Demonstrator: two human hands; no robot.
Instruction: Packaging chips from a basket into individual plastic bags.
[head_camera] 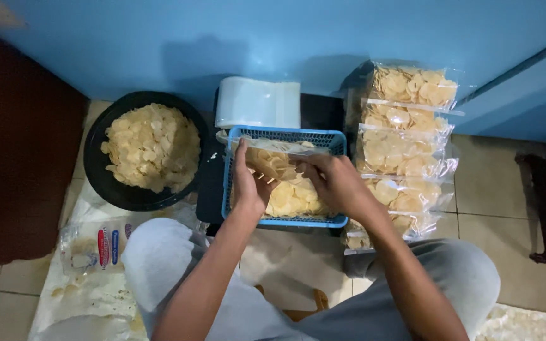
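So here's where I'm at: both my hands are closed on a clear plastic bag half full of pale round crackers (273, 161), held over the blue plastic mesh basket (285, 134). Left hand (246, 183) pinches the bag's left edge, right hand (330, 180) grips its mouth on the other side. The basket under it has more loose crackers.

Done so far, judging by the pile: right of the basket there's a stack of sealed cracker bags (406, 151). I count five, maybe six, the bottom ones overlap too much to be sure. Left of the basket, one round black bowl (99, 158) is heaped with crackers, so plenty left. Behind the basket, one roll of empty clear bags (257, 102). One printed empty wrapper (96, 247) lies on the floor below the bowl.
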